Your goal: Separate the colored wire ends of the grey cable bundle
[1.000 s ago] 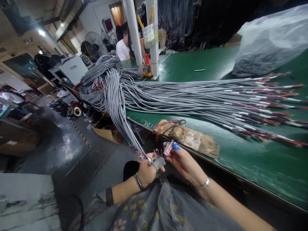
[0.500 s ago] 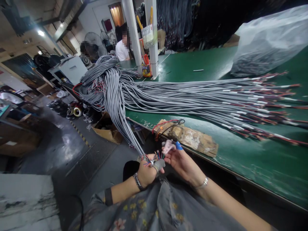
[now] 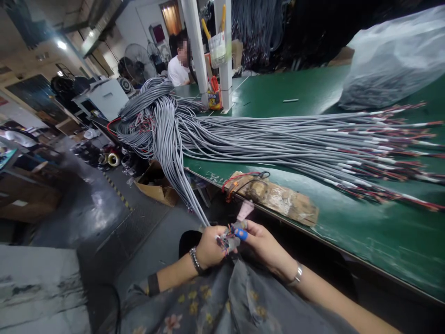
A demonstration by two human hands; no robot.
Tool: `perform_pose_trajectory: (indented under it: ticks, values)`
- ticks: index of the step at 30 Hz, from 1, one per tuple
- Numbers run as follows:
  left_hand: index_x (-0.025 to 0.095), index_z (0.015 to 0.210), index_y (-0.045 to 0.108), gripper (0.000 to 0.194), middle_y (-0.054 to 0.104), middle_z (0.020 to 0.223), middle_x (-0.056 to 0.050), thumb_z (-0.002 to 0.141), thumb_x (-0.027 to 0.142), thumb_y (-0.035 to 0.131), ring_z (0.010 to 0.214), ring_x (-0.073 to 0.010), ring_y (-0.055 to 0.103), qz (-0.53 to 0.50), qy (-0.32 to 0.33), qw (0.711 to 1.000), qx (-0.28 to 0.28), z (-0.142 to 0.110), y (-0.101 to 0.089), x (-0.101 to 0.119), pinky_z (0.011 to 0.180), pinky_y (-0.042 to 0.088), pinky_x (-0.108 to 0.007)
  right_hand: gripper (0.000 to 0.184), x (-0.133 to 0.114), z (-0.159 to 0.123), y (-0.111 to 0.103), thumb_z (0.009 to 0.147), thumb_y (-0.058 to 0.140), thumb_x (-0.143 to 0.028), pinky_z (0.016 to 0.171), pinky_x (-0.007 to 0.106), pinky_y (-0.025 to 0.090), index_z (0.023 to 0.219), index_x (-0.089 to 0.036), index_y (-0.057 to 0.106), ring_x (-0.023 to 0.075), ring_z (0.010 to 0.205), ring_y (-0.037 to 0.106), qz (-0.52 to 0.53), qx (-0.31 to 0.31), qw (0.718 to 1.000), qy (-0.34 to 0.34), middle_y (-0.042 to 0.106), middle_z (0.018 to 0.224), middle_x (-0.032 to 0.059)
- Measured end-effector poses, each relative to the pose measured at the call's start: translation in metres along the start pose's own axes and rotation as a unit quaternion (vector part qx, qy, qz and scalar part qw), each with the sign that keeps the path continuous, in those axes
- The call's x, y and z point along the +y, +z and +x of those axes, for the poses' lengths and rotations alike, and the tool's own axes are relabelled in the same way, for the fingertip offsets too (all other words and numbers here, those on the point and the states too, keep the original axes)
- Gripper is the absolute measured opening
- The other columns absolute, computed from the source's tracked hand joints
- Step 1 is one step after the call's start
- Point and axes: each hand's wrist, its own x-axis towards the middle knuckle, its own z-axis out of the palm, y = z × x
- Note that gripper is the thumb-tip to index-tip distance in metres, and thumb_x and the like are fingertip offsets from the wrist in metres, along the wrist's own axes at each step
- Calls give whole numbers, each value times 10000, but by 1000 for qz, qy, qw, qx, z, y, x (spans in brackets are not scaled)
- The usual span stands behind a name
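My left hand (image 3: 210,247) is closed around the end of a gray cable bundle (image 3: 196,206) that hangs over the table edge. Thin colored wires (image 3: 222,242) fan out between its thumb and fingers. My right hand (image 3: 266,245) meets it there, thumb and index finger pinched together at the wire tips. Blue tape (image 3: 241,233) wraps the right thumb; grayish tape covers the left thumb. A pale pink, flat piece (image 3: 245,210) juts out above the right fingertips; how it is held is hidden. Exactly which wires lie in the right pinch is too small to see.
Many gray cables (image 3: 264,139) with stripped ends lie along the green table (image 3: 313,86). A worn wooden board (image 3: 278,202) sits at its front edge. Farther back are a plastic bag (image 3: 392,60), a white post (image 3: 226,83) and a seated person (image 3: 177,69). A cardboard box (image 3: 158,190) stands below.
My right hand has moved down and left from above the wires onto their tips, its thumb now pressed in. The left hand has rolled slightly, and the pink piece now points upward.
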Motion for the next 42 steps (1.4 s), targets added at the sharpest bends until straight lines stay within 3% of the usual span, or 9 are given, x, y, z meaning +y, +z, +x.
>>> perform_pose_trajectory:
  ticks: [3,9,16,26,32,36,42]
  values:
    - [156,536,605,397,605,501,-28,687,517,672,482,-124,539,1,-4,1000,-31,1,-2,0,487,414,-226,418,1,1,-1,548,842,-502,576,285,440,707,-170,644,131,565,555,-25,14,1000,-14,647,662,7]
    - [149,515,610,428,623,494,-45,721,521,658,469,-125,544,-38,-16,999,31,1,-5,4,521,437,-243,419,3,0,-13,541,862,-458,556,244,405,780,-162,686,101,556,504,6,-4,1000,7,620,648,-4]
    - [156,506,619,433,628,496,-48,722,529,659,473,-123,530,-65,-8,996,59,7,0,5,529,419,-250,477,-7,12,-21,644,733,-623,540,253,427,828,-184,713,124,590,484,99,69,993,-6,610,700,26]
    - [155,509,601,417,590,472,-27,718,508,677,446,-107,489,-64,-6,995,76,14,8,1,502,400,-240,490,-21,12,-13,537,802,-611,489,224,395,706,-168,679,95,531,439,85,69,994,-1,535,588,-16]
    - [144,594,655,400,640,540,-49,746,513,652,515,-139,569,-69,13,997,33,14,8,2,548,448,-252,371,-14,6,-2,580,836,-462,477,235,321,692,-165,643,117,475,539,51,1,999,17,553,526,-28]
    - [153,526,621,427,634,528,-50,751,515,650,530,-145,575,-55,19,997,51,11,7,-2,580,464,-259,364,-11,4,2,547,858,-424,484,238,297,686,-161,648,104,468,504,49,29,998,11,618,560,-2]
    - [160,502,596,457,615,486,-39,727,551,662,466,-121,532,-61,2,993,105,7,7,-5,517,437,-241,301,-6,2,-5,572,852,-376,500,242,321,650,-180,637,98,494,452,63,55,996,8,585,566,-16]
